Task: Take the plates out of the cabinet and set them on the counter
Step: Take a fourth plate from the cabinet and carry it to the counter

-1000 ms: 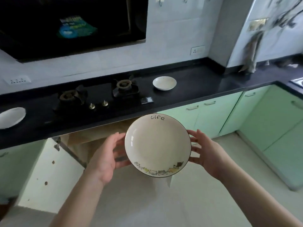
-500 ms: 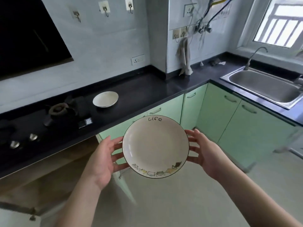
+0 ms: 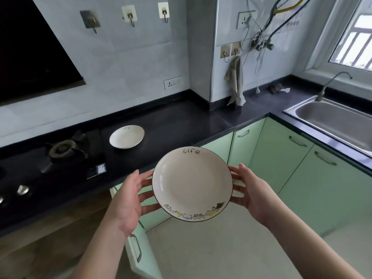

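Plate in hand (image 3: 192, 183) is carried between both palms, out in front of the counter's front edge, over the floor, not touching the counter (image 3: 171, 125). Left hand (image 3: 128, 200) presses its left rim with fingers spread and mostly straight, fingertips tucked behind the rim; right hand (image 3: 252, 193) does the same on the right rim. So neither hand wraps it, it's a flat-fingered two-sided clamp. Plate is tipped so its face looks up toward the camera, "Life" lettering at the far edge, cartoon band at the near edge. Round, so no long axis to align. Key relation: bare black counter lies up and away from the grip, beyond the plate's far edge and slightly left; the free stretch sits between the second plate (image 3: 126, 136) and the inner corner of the counter where it turns toward the sink (image 3: 332, 121). Left hand is nearer that stretch, my guess is both go forward together and the plate levels out before touchdown. Count: two plates visible, one held, one already resting on the counter just right of the gas burner (image 3: 63, 148). Two hands, both on the held plate. Open cabinet door (image 3: 138, 248) hangs below the left forearm; can't see inside, so remaining plates unknown.
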`<state>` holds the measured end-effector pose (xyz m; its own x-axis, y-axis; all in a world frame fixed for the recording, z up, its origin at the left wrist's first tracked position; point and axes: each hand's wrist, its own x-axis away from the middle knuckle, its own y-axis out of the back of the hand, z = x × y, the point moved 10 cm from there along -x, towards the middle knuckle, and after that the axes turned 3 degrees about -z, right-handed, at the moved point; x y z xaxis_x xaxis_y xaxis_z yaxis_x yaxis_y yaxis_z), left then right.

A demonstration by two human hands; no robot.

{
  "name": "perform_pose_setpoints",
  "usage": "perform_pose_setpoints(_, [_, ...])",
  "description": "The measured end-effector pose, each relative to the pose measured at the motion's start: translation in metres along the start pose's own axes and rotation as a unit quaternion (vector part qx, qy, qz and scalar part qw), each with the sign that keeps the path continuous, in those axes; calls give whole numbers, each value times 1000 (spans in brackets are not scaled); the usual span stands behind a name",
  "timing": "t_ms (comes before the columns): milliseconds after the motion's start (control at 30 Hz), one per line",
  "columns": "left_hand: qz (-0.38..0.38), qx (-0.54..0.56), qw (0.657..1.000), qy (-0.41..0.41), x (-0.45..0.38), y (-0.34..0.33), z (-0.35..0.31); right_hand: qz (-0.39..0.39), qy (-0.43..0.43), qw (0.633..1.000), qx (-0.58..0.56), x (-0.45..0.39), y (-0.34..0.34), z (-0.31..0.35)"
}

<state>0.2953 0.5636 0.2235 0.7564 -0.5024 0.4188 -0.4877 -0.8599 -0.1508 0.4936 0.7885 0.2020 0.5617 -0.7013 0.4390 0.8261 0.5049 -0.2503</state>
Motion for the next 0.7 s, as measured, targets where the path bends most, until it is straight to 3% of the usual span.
perform_pose_setpoints(433, [26, 15, 999, 17, -140, -57, -47, -6, 24, 1000, -9, -134, -15, 65])
perform_pose_setpoints(700, [-2, 47, 998, 43, -224, -112, -53, 44, 27, 998, 34, -243, -9, 106])
